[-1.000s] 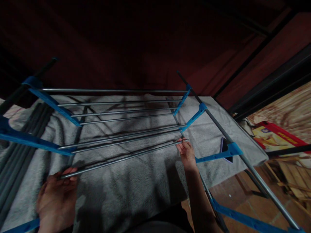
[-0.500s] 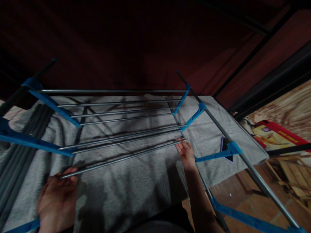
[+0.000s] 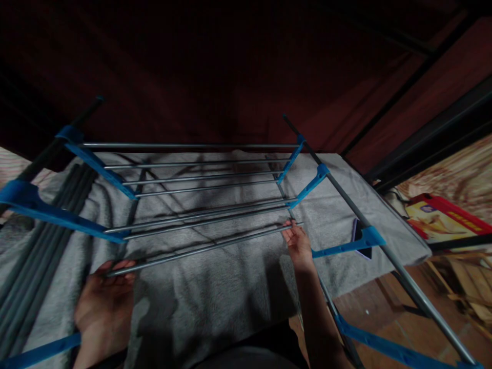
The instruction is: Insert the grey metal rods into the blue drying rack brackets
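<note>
A loose grey metal tube (image 3: 203, 248) lies across both of my hands, its left end lower and nearer me. My left hand (image 3: 105, 297) holds the left end on its curled fingers, palm up. At the tube's right end, my right hand (image 3: 299, 243) pinches it between thumb and fingers. Around them stands a half-built rack of blue plastic brackets (image 3: 88, 220) on grey poles (image 3: 348, 200). Thin metal rods (image 3: 211, 206) span the brackets beyond my hands. A blue bracket (image 3: 342, 249) with no rod in it sticks inward beside my right wrist.
The rack stands over a grey blanket (image 3: 215, 287). Several dark tubes (image 3: 49, 251) lie side by side at the left. A phone (image 3: 361, 240) rests on the blanket at the right. Beyond are a red and yellow box (image 3: 446, 220) and a dark red curtain (image 3: 215, 77).
The view has shifted, so the scene sits slightly further right. My left hand and the tube's left end have risen a little; both hands keep hold of the tube.
</note>
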Tool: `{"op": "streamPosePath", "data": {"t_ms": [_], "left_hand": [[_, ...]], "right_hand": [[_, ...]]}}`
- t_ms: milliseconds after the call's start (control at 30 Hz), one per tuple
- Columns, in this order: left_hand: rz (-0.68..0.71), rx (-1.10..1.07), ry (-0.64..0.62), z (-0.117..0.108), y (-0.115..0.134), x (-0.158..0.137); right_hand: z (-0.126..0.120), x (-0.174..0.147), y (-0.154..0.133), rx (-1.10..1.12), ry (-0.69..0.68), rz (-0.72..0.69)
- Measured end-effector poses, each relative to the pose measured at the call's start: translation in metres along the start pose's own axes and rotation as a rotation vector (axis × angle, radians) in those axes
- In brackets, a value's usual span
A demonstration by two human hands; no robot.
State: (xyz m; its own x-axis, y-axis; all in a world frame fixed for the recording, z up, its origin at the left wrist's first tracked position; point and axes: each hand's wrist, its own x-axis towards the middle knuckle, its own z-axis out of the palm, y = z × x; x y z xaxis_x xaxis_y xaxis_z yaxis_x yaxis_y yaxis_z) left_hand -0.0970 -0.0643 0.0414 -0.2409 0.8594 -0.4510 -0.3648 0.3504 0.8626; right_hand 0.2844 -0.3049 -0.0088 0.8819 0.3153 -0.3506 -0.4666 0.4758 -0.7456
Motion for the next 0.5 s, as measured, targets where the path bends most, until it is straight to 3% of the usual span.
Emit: {"op": "streamPosePath", "data": {"t_ms": [67, 167, 367, 500], "left_hand": [[-0.064, -0.058, 0.034, 0.008, 0.001, -0.007], [-0.045, -0.057, 0.017, 0.015, 0.0, -0.015], [0.019, -0.058, -0.085, 0.007, -0.008, -0.018], [0.012, -0.072, -0.06, 0.003, -0.013, -0.013]], "right_hand": [[-0.001, 0.0, -0.001, -0.003, -0.014, 0.007], [-0.002, -0.001, -0.003, -0.006, -0.021, 0.021], [-0.001, -0.006, 0.0, -0.027, -0.007, 0.041], [0.003, -0.01, 0.005, -0.044, -0.032, 0.067]]}}
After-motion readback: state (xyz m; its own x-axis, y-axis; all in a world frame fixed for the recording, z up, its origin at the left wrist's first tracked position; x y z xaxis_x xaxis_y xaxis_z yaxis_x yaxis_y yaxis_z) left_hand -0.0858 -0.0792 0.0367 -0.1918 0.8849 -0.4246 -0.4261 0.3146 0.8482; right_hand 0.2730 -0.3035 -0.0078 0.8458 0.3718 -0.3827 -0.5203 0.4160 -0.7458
